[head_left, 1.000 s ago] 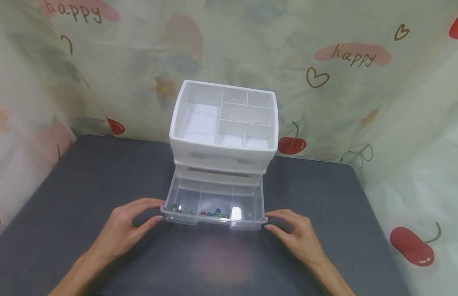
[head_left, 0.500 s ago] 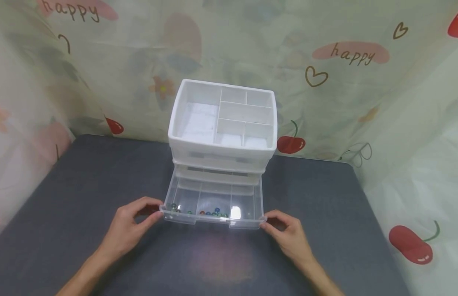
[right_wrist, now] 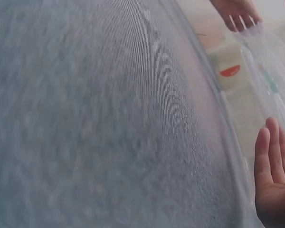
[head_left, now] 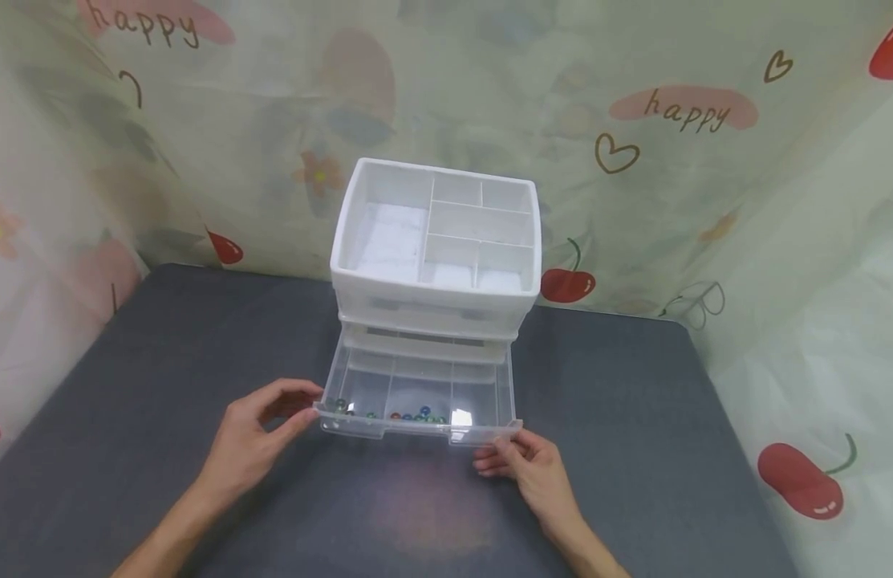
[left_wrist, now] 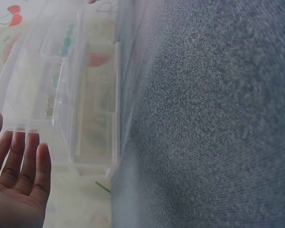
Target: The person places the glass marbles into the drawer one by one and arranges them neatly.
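A clear plastic drawer (head_left: 420, 381) is pulled far out of the white storage box (head_left: 432, 309) in the head view. Along its front lie several small glass marbles (head_left: 425, 411), green, blue and reddish, split between compartments. My left hand (head_left: 247, 433) pinches the drawer's left front corner, thumb in front and fingers at the side; the left wrist view shows those fingers (left_wrist: 24, 164) fairly straight against the plastic. At the right front corner my right hand (head_left: 538, 478) holds the drawer, thumb over the front lip and the other fingers reaching underneath.
The box's top is an open tray with white dividers (head_left: 478, 238). It stands toward the back of a dark grey cloth-covered table (head_left: 612, 385). A printed curtain (head_left: 475, 104) hangs close behind and along both sides.
My right hand has moved left, from the drawer's right side to under its front corner. My left hand has closed its thumb onto the left corner. The drawer stays about where it was.
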Demonstrator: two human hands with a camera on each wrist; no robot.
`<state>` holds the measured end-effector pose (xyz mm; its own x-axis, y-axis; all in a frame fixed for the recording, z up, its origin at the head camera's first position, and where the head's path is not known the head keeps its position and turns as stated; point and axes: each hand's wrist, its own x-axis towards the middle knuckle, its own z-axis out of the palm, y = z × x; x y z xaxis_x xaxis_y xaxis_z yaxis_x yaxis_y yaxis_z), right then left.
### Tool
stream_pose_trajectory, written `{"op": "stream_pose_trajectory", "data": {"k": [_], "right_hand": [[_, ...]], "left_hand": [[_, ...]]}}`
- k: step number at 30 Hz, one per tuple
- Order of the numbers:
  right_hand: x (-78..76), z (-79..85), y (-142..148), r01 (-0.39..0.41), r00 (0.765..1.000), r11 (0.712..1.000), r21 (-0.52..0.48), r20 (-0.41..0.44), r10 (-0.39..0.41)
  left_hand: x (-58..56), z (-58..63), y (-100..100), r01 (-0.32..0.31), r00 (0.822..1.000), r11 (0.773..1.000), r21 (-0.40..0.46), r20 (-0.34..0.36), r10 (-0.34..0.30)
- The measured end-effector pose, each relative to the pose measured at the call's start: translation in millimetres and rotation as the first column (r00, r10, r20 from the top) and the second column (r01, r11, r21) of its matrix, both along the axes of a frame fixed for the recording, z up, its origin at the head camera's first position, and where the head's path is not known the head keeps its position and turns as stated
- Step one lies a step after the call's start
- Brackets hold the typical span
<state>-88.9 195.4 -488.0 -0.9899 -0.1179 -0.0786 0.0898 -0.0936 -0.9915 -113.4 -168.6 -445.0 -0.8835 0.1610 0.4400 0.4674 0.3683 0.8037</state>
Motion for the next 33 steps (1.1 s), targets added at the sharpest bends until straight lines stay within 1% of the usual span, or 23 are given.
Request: {"op": "stream_pose_trajectory", "data": {"k": [6, 9, 12, 16, 19, 22, 25, 29, 33], "right_hand": [[-0.2, 0.3, -7.6, 0.009, 0.993, 0.994, -0.112, 0.120, 0.004], [-0.9, 0.2, -13.3, 0.015, 0.985, 0.982, -0.190, 0.173, 0.019], [-2.3, -0.1, -20.0, 0.013, 0.978, 0.966, -0.260, 0.204, 0.042], [-4.9, -0.4, -29.0, -0.013, 0.976, 0.949, -0.316, 0.201, 0.080], [-7.1, -0.6, -34.6, -0.021, 0.975, 0.937, -0.347, 0.202, 0.097], [-8.5, -1.6, -38.6, 0.002, 0.973, 0.927, -0.375, 0.214, 0.084], [-9.8, -2.8, -41.2, 0.034, 0.975, 0.922, -0.386, 0.216, 0.055], [-12.4, -4.1, -42.8, 0.046, 0.981, 0.924, -0.379, 0.191, 0.029], [-17.1, -4.4, -42.4, 0.056, 0.985, 0.938, -0.343, 0.172, 0.005]], "left_hand": [[-2.0, 1.7, 1.5, -0.016, 1.000, 1.000, 0.010, 0.005, 0.016], [-4.0, 2.2, 2.0, -0.019, 1.000, 1.000, 0.024, 0.009, 0.019], [-6.2, 2.1, 3.0, -0.022, 1.000, 0.999, 0.040, 0.019, 0.021], [-9.3, 2.1, 4.7, -0.029, 0.999, 0.998, 0.060, 0.045, 0.027], [-11.9, 1.8, 5.7, -0.039, 0.997, 0.995, 0.092, 0.076, 0.032], [-13.9, 1.5, 6.4, -0.052, 0.994, 0.992, 0.113, 0.099, 0.040], [-15.0, 1.9, 7.1, -0.057, 0.993, 0.992, 0.112, 0.109, 0.045], [-16.4, 2.7, 8.3, -0.062, 0.991, 0.991, 0.118, 0.128, 0.047], [-18.4, 1.9, 9.9, -0.063, 0.986, 0.985, 0.163, 0.165, 0.036]]}}
